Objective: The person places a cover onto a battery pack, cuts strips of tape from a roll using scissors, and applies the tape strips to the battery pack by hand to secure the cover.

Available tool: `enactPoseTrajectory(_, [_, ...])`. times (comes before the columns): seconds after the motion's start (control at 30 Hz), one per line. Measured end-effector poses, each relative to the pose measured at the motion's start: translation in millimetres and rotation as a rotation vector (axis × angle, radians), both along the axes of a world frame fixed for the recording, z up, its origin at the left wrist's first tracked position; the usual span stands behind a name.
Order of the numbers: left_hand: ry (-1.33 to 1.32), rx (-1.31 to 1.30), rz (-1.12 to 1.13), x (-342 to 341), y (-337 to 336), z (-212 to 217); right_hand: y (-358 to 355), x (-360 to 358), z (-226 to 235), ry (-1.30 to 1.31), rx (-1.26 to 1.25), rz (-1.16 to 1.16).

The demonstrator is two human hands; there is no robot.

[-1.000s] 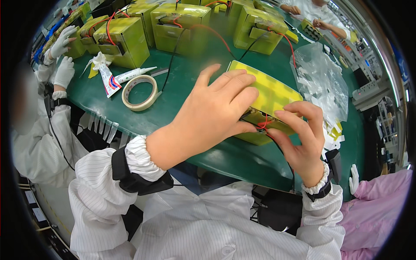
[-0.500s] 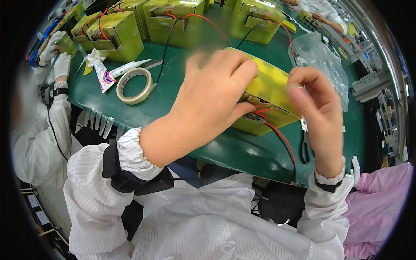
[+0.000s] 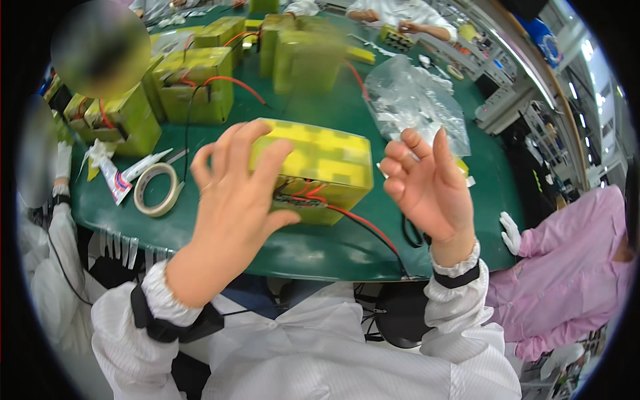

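A tape roll lies left of the left hand. That hand, pressed on the yellow pack a second ago, now hovers open before it, fingers spread. The right hand has let go too, raised open, palm inward; the pack rests free on the counter between them.

Seen from a single head-worn fisheye view, pitched steeply down and slightly forward over the near edge of a green table. Very close in: left hand and right hand filled the centre, sleeves rising from the lower edge. Straight lines bowed toward the dark round rim. No second view given, so nothing shared.
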State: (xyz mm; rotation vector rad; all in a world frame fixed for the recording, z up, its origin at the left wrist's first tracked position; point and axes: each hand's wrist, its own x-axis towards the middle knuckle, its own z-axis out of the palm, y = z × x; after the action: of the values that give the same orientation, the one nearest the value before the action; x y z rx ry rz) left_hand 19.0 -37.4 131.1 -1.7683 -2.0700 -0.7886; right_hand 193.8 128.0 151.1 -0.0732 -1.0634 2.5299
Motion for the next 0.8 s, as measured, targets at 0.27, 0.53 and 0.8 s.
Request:
enactPoseTrajectory(0.27, [-0.162,0.072,-0.078,18,-103,10,-46,28,-3,-0.059,0.303,-0.128])
enactPoseTrajectory(0.53, [-1.148,0.091,0.366,35,-199,-73,-127,-3,-74,-0.384,0.428,0.025])
enactPoseTrajectory(0.8, [-2.083,0.339,0.451,36,-144,-123,-137,-24,-72,-0.361,0.468,-0.037])
